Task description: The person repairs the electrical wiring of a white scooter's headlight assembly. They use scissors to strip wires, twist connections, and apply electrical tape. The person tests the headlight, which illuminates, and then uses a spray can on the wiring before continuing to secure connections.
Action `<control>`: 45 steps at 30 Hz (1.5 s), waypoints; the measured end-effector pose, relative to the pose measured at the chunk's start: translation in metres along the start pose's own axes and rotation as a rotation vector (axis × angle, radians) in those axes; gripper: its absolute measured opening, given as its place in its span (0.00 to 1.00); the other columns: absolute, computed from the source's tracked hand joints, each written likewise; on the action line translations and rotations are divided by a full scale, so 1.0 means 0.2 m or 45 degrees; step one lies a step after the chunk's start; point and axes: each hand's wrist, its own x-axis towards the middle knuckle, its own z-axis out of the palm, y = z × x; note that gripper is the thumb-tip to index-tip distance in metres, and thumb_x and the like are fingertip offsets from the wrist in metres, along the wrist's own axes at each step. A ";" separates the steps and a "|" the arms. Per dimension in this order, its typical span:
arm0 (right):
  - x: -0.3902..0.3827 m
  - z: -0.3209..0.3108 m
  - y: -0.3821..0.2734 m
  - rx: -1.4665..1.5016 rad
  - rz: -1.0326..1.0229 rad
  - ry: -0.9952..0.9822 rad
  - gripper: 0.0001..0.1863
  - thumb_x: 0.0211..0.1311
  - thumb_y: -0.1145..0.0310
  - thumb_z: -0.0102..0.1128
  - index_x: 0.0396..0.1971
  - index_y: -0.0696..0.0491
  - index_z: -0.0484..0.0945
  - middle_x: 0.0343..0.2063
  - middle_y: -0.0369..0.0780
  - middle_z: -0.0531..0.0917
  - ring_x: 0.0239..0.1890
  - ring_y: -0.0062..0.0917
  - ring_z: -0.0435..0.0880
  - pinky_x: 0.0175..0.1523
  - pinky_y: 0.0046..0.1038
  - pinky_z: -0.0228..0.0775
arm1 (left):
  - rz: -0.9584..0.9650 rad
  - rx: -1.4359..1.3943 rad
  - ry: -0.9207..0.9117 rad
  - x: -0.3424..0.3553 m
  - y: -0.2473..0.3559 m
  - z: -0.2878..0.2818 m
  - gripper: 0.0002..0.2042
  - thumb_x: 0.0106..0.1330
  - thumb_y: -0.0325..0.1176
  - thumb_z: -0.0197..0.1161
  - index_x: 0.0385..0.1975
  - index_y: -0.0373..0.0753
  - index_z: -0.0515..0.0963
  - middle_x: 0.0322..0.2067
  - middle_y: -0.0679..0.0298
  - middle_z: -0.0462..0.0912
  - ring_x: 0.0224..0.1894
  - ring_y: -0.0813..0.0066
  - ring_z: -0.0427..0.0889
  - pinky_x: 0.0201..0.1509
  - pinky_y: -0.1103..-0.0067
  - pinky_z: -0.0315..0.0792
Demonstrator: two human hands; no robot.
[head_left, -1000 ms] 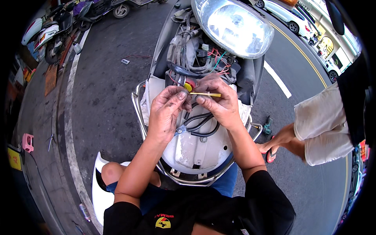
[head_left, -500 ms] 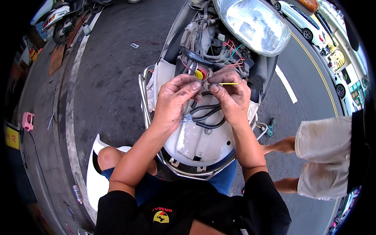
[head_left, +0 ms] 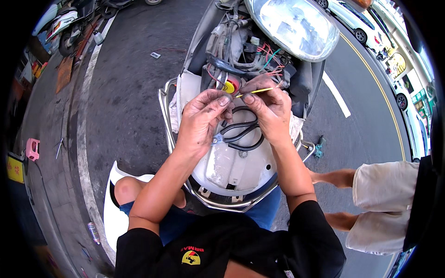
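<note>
Both hands meet above the body of an opened scooter front. A thin yellow wire [head_left: 261, 91] runs between them, slanting up to the right. My left hand [head_left: 202, 116] pinches near its left end, thumb against fingertips. Fingers of my right hand [head_left: 272, 111] are closed around its middle, and the far end sticks out past them. Just below lies a pair of cutters [head_left: 242, 144] with black looped handles, on the pale scooter panel [head_left: 227, 169]. Behind my fingertips sits a red and yellow round part [head_left: 229, 86], partly hidden. The fingertips hide the wire's left end.
Bundled dark cables [head_left: 227, 51] and loose red wires fill the scooter front, beside a large headlight [head_left: 296, 30]. A metal tube frame [head_left: 215, 204] rings the panel. A person in pale shorts [head_left: 382, 190] stands at the right. A pink stool-like object [head_left: 33, 149] is at far left.
The yellow wire has tipped from nearly level to slanting up rightward. Both hands stay together with little movement; the view has shifted slightly. The person at the right appears lower in view.
</note>
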 end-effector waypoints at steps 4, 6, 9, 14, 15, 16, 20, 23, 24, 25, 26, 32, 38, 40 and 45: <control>-0.02 0.00 0.02 0.088 0.061 0.019 0.09 0.57 0.70 0.71 0.29 0.58 0.79 0.31 0.36 0.79 0.37 0.21 0.77 0.46 0.24 0.68 | 0.027 0.133 -0.013 -0.01 -0.02 0.01 0.08 0.66 0.27 0.65 0.41 0.32 0.79 0.32 0.62 0.82 0.33 0.76 0.80 0.38 0.78 0.74; -0.01 -0.01 0.00 0.122 0.061 0.036 0.10 0.59 0.69 0.71 0.28 0.57 0.77 0.30 0.35 0.78 0.37 0.19 0.76 0.45 0.24 0.68 | 0.032 0.213 -0.085 -0.02 0.00 0.00 0.09 0.66 0.26 0.64 0.43 0.32 0.78 0.33 0.63 0.82 0.34 0.77 0.80 0.41 0.78 0.75; 0.01 0.00 -0.01 0.272 0.138 -0.088 0.11 0.59 0.68 0.70 0.27 0.56 0.76 0.27 0.34 0.78 0.32 0.17 0.75 0.40 0.23 0.67 | 0.431 0.674 -0.143 -0.02 0.06 0.02 0.13 0.67 0.26 0.64 0.49 0.31 0.75 0.42 0.63 0.80 0.45 0.78 0.79 0.50 0.79 0.75; -0.01 -0.02 -0.04 -0.272 0.148 -0.410 0.10 0.53 0.71 0.69 0.29 0.58 0.76 0.17 0.40 0.73 0.20 0.21 0.72 0.27 0.28 0.63 | 0.727 1.375 -0.309 0.00 0.21 0.03 0.19 0.57 0.29 0.71 0.49 0.32 0.79 0.44 0.58 0.82 0.47 0.70 0.82 0.49 0.76 0.75; -0.02 -0.01 -0.05 -0.270 0.145 -0.408 0.10 0.52 0.72 0.69 0.30 0.58 0.76 0.18 0.41 0.73 0.20 0.24 0.72 0.27 0.29 0.63 | 0.703 1.475 -0.262 -0.01 0.20 0.06 0.18 0.55 0.31 0.73 0.45 0.32 0.80 0.42 0.57 0.82 0.45 0.67 0.83 0.46 0.76 0.75; -0.03 0.00 -0.04 -0.270 0.143 -0.403 0.10 0.51 0.73 0.68 0.31 0.58 0.76 0.18 0.42 0.74 0.20 0.27 0.72 0.28 0.30 0.64 | 0.688 1.529 -0.255 -0.01 0.19 0.07 0.16 0.56 0.30 0.72 0.43 0.31 0.81 0.40 0.56 0.82 0.42 0.67 0.84 0.46 0.77 0.76; -0.02 0.00 -0.05 -0.546 0.058 -0.488 0.12 0.50 0.70 0.68 0.33 0.58 0.76 0.21 0.44 0.77 0.25 0.40 0.78 0.31 0.36 0.68 | 0.488 1.337 -0.195 0.00 0.19 0.00 0.12 0.58 0.29 0.71 0.40 0.31 0.81 0.37 0.59 0.83 0.40 0.70 0.84 0.47 0.77 0.76; -0.03 -0.01 -0.07 -0.665 -0.043 -0.499 0.14 0.49 0.69 0.68 0.35 0.56 0.76 0.25 0.44 0.80 0.32 0.42 0.81 0.35 0.40 0.71 | 0.407 1.265 -0.215 -0.01 0.19 0.02 0.10 0.60 0.27 0.70 0.38 0.30 0.81 0.36 0.62 0.82 0.40 0.75 0.82 0.48 0.79 0.74; -0.03 -0.01 -0.06 -0.731 -0.132 -0.494 0.14 0.49 0.68 0.67 0.35 0.55 0.76 0.27 0.44 0.80 0.33 0.42 0.82 0.36 0.40 0.71 | 0.388 1.266 -0.229 -0.02 0.19 0.03 0.08 0.61 0.26 0.69 0.37 0.30 0.81 0.36 0.64 0.82 0.40 0.78 0.80 0.50 0.80 0.72; -0.03 -0.02 -0.07 -0.729 -0.128 -0.486 0.14 0.49 0.68 0.67 0.35 0.55 0.76 0.27 0.44 0.80 0.33 0.42 0.82 0.36 0.40 0.71 | 0.382 1.270 -0.235 -0.01 0.19 0.03 0.08 0.61 0.26 0.69 0.37 0.30 0.81 0.36 0.64 0.82 0.40 0.78 0.80 0.50 0.80 0.72; -0.03 -0.02 -0.07 -0.824 -0.123 -0.537 0.15 0.48 0.68 0.68 0.35 0.55 0.75 0.28 0.43 0.81 0.35 0.42 0.82 0.36 0.41 0.72 | 0.379 1.289 -0.232 -0.01 0.19 0.02 0.08 0.61 0.25 0.69 0.37 0.30 0.81 0.36 0.64 0.82 0.40 0.78 0.79 0.49 0.81 0.72; -0.02 -0.02 -0.05 -0.704 -0.105 -0.408 0.16 0.51 0.69 0.69 0.39 0.56 0.77 0.31 0.43 0.82 0.35 0.40 0.83 0.38 0.37 0.74 | 0.328 1.146 -0.121 -0.01 0.19 -0.01 0.08 0.62 0.26 0.68 0.38 0.31 0.80 0.34 0.66 0.82 0.38 0.81 0.79 0.47 0.83 0.72; -0.02 0.00 -0.04 -0.512 -0.202 -0.155 0.15 0.55 0.73 0.68 0.42 0.58 0.78 0.33 0.45 0.81 0.35 0.40 0.83 0.40 0.35 0.75 | 0.307 0.837 0.008 0.01 0.16 -0.02 0.06 0.64 0.26 0.68 0.38 0.32 0.81 0.33 0.69 0.82 0.37 0.84 0.77 0.45 0.86 0.70; -0.01 0.02 -0.03 -0.570 -0.290 -0.071 0.15 0.56 0.71 0.69 0.42 0.58 0.78 0.34 0.45 0.81 0.34 0.39 0.82 0.39 0.35 0.75 | 0.346 0.890 0.006 0.00 0.17 -0.03 0.06 0.64 0.26 0.68 0.37 0.32 0.81 0.32 0.69 0.80 0.36 0.84 0.76 0.44 0.86 0.70; -0.02 0.01 -0.01 -0.589 -0.317 -0.087 0.16 0.53 0.69 0.71 0.40 0.58 0.78 0.28 0.41 0.79 0.32 0.38 0.80 0.35 0.34 0.72 | 0.399 0.923 -0.051 0.00 0.17 -0.02 0.05 0.63 0.25 0.67 0.36 0.31 0.80 0.33 0.69 0.79 0.37 0.84 0.76 0.44 0.85 0.70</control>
